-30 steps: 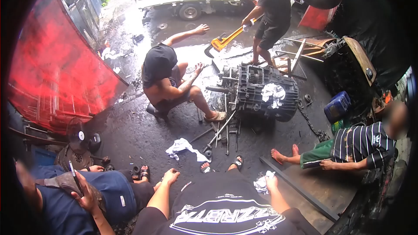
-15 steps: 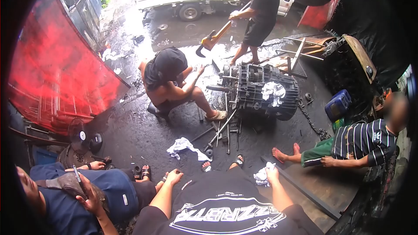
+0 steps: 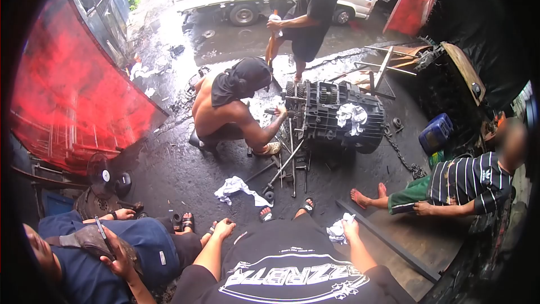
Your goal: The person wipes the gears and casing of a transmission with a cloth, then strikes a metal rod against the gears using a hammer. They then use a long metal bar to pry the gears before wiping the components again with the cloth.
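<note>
My right hand (image 3: 350, 228) is closed on a crumpled white cloth (image 3: 339, 231), held at my right side. My left hand (image 3: 224, 228) is at my left side with its fingers curled; whatever it may hold is too small to make out. On the floor ahead of my feet lies another white cloth (image 3: 239, 190). Beyond it, a large metal gearbox (image 3: 343, 115) rests on the ground with a white rag (image 3: 352, 117) on top. A crouching person (image 3: 230, 107) has one hand at the shaft on its left end.
Metal bars and tools (image 3: 289, 169) lie beside the gearbox. A person with a phone (image 3: 124, 253) sits at left, one in a striped shirt (image 3: 461, 188) at right, and another (image 3: 315, 11) stands behind. A chain (image 3: 402, 155) and blue container (image 3: 436, 133) are at right.
The crouching person has leaned toward the gearbox and reached its shaft. The standing person has moved left, and the long tool is now upright. My hands have barely moved.
</note>
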### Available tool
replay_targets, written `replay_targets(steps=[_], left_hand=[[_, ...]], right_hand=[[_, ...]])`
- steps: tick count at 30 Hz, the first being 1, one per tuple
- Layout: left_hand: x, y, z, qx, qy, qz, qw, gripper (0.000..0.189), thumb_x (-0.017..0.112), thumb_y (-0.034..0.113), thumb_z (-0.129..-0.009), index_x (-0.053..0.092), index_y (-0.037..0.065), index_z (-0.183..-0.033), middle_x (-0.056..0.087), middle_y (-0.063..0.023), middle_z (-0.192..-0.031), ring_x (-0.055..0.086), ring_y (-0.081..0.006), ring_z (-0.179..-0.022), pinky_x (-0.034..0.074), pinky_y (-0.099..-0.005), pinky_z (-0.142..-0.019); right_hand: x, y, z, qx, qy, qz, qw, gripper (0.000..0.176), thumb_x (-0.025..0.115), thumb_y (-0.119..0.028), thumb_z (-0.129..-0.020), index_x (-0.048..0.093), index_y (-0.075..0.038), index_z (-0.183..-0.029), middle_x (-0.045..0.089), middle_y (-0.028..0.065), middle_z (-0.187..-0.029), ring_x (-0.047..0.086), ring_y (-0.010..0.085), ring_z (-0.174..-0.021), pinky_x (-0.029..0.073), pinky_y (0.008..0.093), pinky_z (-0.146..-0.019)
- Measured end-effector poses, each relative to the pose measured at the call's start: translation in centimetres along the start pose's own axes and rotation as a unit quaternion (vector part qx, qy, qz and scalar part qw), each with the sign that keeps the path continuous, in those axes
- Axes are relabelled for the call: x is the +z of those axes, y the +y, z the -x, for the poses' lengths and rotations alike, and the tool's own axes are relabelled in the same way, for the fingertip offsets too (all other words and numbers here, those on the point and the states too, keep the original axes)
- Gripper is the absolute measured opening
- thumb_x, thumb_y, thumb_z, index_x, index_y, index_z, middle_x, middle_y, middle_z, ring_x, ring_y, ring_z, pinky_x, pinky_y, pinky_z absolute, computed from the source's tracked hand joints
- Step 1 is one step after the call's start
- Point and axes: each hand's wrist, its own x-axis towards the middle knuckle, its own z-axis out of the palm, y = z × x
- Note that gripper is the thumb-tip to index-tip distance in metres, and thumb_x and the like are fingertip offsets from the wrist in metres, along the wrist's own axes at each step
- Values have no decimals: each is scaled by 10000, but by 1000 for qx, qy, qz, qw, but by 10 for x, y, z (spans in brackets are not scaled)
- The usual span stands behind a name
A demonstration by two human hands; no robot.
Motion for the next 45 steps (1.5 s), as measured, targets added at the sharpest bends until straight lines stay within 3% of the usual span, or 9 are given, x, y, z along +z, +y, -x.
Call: replay_targets(steps=[20, 25, 27, 29, 31, 34, 36, 39, 45], left_hand=[[5, -8, -19, 14, 12, 6, 1000, 289, 671, 223, -850, 640, 2, -1034, 679, -84, -867, 642, -151, -721, 535, -287, -637], [12, 124, 23, 227, -91, 11, 970, 167, 675, 172, -861, 602, 25, -894, 654, -50, -836, 606, -117, -780, 503, -278, -702], [8, 242, 113, 306, -194, 117, 925, 152, 692, 161, -857, 605, 38, -881, 627, -21, -828, 590, -121, -778, 496, -289, -723], [5, 311, 178, 329, -306, 105, 887, 151, 700, 147, -853, 619, 38, -922, 622, -50, -930, 582, -143, -943, 456, -323, -844], [-1, 371, 258, 551, -395, 49, 733, 219, 710, 200, -858, 636, 32, -976, 624, -82, -966, 595, -217, -969, 457, -365, -867], [6, 416, 338, 670, -558, 68, 485, 248, 612, 256, -944, 638, 23, -1026, 611, -135, -1053, 575, -305, -993, 425, -430, -899], [16, 420, 365, 654, -628, 145, 396, 184, 623, 205, -927, 659, 28, -891, 629, -147, -1006, 581, -324, -943, 439, -448, -853], [42, 408, 362, 599, -683, 246, 338, 189, 586, 180, -958, 660, 9, -926, 653, -144, -1038, 581, -325, -992, 424, -447, -928], [44, 418, 349, 528, -747, 234, 330, 172, 557, 172, -970, 647, 31, -928, 675, -93, -929, 606, -265, -914, 399, -405, -886]], right_hand=[[0, 5, 1, -1, 6, 1, 1000, 270, 682, -110, -834, 640, -14, -1083, 684, 70, -960, 643, 164, -856, 518, 334, -773], [1, 2, -3, -3, -7, 23, 1000, 273, 673, -101, -841, 638, -10, -1096, 680, 71, -971, 643, 162, -869, 519, 329, -775], [0, -3, 0, 8, -16, 14, 1000, 286, 677, -108, -841, 638, -11, -1107, 679, 78, -990, 643, 163, -888, 518, 329, -788], [0, -17, 3, 23, -16, 67, 997, 305, 684, -114, -837, 639, -11, -1121, 681, 84, -1009, 641, 164, -911, 516, 329, -802], [-3, -22, 2, 21, -12, 91, 996, 325, 695, -122, -832, 641, -11, -1133, 682, 91, -1030, 641, 166, -931, 514, 330, -816], [-1, -29, 3, 12, -22, 52, 998, 361, 719, -143, -818, 643, -10, -1145, 681, 103, -1066, 645, 175, -953, 509, 332, -840], [-3, -38, 2, 12, -21, 67, 997, 373, 725, -151, -815, 640, -11, -1149, 681, 106, -1070, 648, 182, -957, 508, 334, -846], [-7, -52, 10, 13, -11, 62, 998, 387, 733, -160, -809, 637, -14, -1154, 684, 106, -1070, 651, 188, -962, 509, 338, -851], [-8, 13, -4, -33, 0, 143, 989, 369, 719, -174, -809, 638, -20, -1134, 692, 119, -1048, 658, 213, -967, 511, 353, -860]])
